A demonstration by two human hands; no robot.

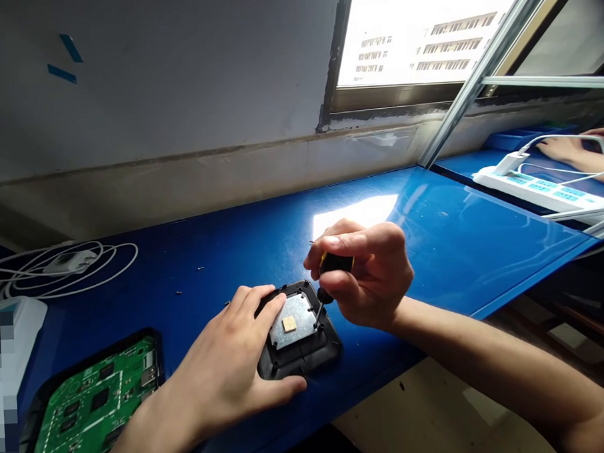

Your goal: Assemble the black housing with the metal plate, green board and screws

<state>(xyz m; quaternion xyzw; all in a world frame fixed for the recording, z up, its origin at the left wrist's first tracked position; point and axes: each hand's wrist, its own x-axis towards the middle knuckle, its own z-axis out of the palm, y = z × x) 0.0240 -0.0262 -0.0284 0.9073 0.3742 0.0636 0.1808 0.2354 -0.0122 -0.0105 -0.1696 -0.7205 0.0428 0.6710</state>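
Observation:
My left hand point(232, 353) lies over the left side of a black plastic housing point(320, 354), fingers along its far edge and thumb at its near edge, holding it against the table. Inside the housing is a silvery metal plate point(299, 337) with a small beige pad point(289, 324) on it. My right hand point(368, 270) is closed round a screwdriver point(337, 261) with a black and yellow handle. Its shaft slants down to the plate's right corner, where the tip meets a screw spot too small to make out.
A green circuit board point(84, 403) in a black tray lies at the lower left. Loose small screws point(200, 267) are scattered on the blue table point(242, 236). White cables point(118, 261) lie at the left. A power strip point(540, 188) and another person's hand point(561, 148) are at the right.

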